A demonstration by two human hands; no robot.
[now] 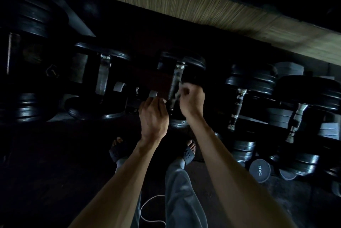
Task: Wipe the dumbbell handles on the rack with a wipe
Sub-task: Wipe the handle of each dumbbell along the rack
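Dumbbell handle (176, 82), metal, centre of dim rack (118, 43), between dark end plates. Right hand (191, 101) curled round pale wipe (180, 89), pressing it against handle's right side. Left hand (154, 117) just beside handle's near end, fingers bent; whether it holds anything cannot tell. More dumbbells (238, 106) lie right. 5KG plate (259, 170) on floor.

Two hands, left (153, 117) at 6 o'clock, right (191, 100) beside it, one wipe (181, 87) held, four metal dumbbell handles counted from 9 to 3 o'clock, two sandalled feet, one 5KG disc (259, 168) at 4 o'clock
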